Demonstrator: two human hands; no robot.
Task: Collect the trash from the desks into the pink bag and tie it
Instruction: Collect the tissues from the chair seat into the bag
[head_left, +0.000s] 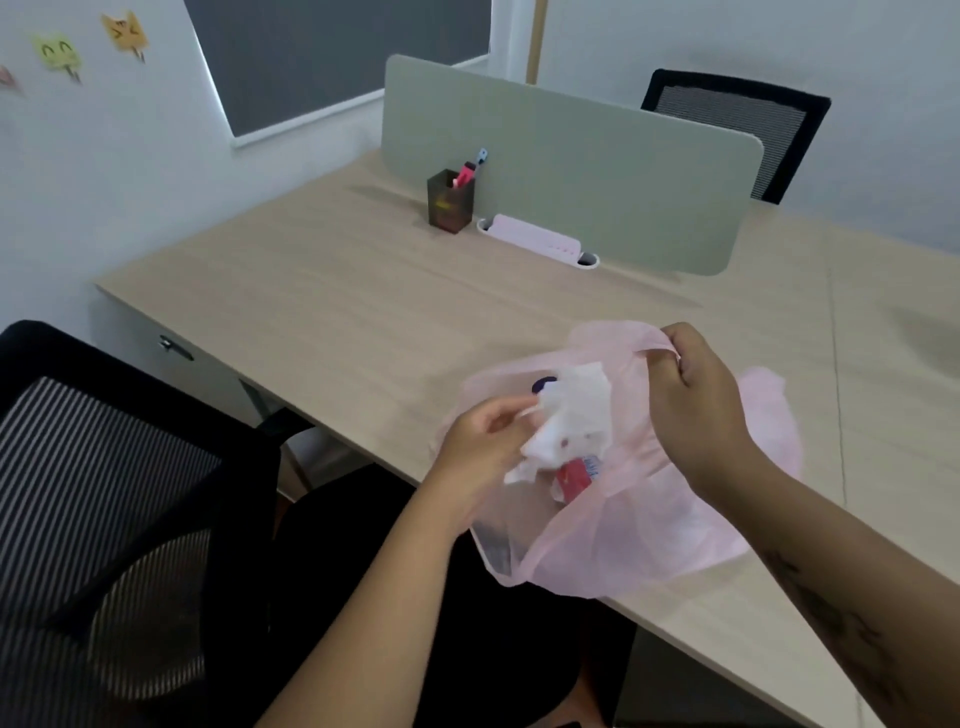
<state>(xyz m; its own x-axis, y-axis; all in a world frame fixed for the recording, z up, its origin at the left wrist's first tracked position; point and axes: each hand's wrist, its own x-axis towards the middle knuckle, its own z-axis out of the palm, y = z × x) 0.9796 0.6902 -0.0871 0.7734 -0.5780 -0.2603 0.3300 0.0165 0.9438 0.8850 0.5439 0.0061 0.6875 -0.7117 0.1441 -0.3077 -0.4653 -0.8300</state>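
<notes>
We see the pink bag (639, 514), thin and see-through, lying crumpled at the near edge of the desk (363, 312). Our right hand (691, 400) pinches one handle loop up; our left hand (483, 441) pinches the opposite rim. Inside sit crumpled white tissue (566, 415) and what may be a red wrapper (574, 478).

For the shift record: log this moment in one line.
stage: bagging | left hand: pinching bag rim | right hand: gripping handle | pink bag: open, untied, tissue inside
</notes>
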